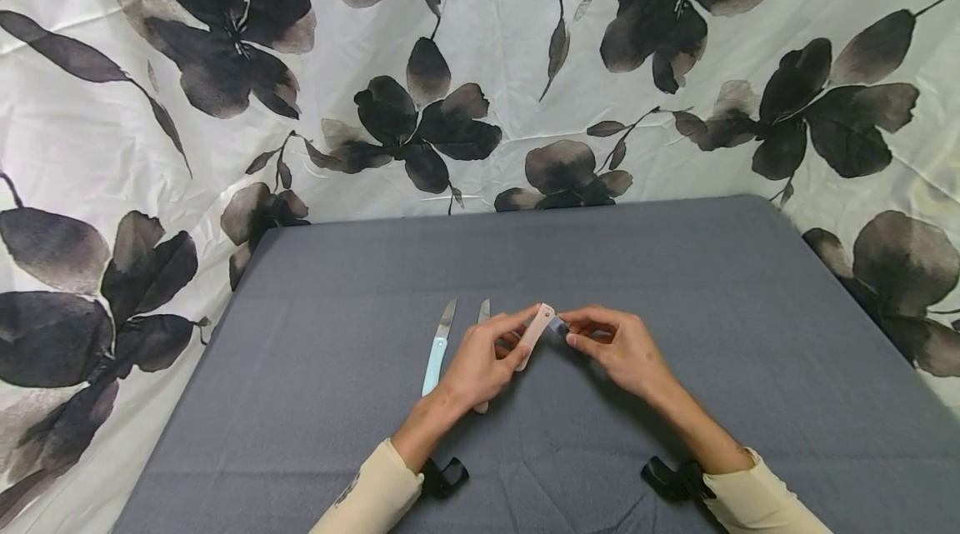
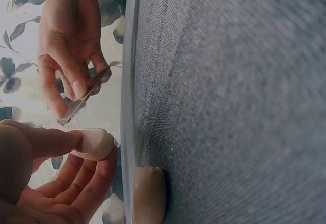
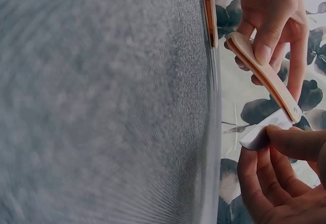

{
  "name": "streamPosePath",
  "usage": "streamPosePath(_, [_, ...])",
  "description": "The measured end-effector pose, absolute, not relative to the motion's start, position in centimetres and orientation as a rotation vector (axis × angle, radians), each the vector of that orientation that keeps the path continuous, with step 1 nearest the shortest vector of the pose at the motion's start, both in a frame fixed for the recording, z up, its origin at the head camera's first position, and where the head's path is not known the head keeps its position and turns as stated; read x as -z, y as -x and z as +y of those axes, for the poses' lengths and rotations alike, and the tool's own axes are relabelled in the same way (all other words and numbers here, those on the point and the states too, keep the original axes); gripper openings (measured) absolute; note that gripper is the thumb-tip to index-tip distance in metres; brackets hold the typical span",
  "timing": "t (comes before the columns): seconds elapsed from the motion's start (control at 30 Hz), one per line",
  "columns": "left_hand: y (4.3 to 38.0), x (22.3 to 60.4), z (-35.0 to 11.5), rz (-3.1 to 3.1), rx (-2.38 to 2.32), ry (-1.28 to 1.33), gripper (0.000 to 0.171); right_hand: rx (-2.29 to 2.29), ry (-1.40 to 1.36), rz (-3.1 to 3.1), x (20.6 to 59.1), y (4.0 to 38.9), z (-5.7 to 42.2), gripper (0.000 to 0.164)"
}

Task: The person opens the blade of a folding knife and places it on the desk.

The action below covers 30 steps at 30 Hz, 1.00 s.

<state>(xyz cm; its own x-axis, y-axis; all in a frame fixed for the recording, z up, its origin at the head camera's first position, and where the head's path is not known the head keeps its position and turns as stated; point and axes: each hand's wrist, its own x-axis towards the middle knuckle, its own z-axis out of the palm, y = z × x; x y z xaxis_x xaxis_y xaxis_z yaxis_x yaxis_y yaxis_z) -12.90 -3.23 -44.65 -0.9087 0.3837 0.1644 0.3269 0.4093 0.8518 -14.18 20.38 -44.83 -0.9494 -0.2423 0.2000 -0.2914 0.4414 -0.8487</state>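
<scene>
A folding knife with a pale pink handle (image 1: 536,334) is between my two hands, its blade partly unfolded at an angle. My left hand (image 1: 480,363) grips the handle. The blade (image 3: 261,131) is pinched between the thumb and fingers of my right hand (image 1: 626,348). Left of these, a folding knife with a light blue handle (image 1: 434,366) lies on the grey cloth, blade out and pointing away from me. Beside it lies another knife (image 1: 484,311), mostly hidden under my left hand; its handle end (image 2: 149,196) shows in the left wrist view.
A grey cloth (image 1: 360,267) covers the table. Behind it hangs a white curtain (image 1: 525,126) with dark flowers. Black straps (image 1: 444,477) sit at both wrists, close above the cloth.
</scene>
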Motion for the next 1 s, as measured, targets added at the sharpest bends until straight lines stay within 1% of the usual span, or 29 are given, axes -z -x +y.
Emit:
streamPosePath(0.5, [13.17, 44.93, -3.50, 2.616, -1.506, -0.745, 0.056, -1.458, -0.539, -2.638, 44.70, 14.16, 20.67, 0.026])
streamPosePath(1.0, [13.11, 44.73, -3.45, 2.691, -1.413, -0.779, 0.058, -1.446, -0.572, -2.639, 44.68, 14.31, 20.90, 0.027])
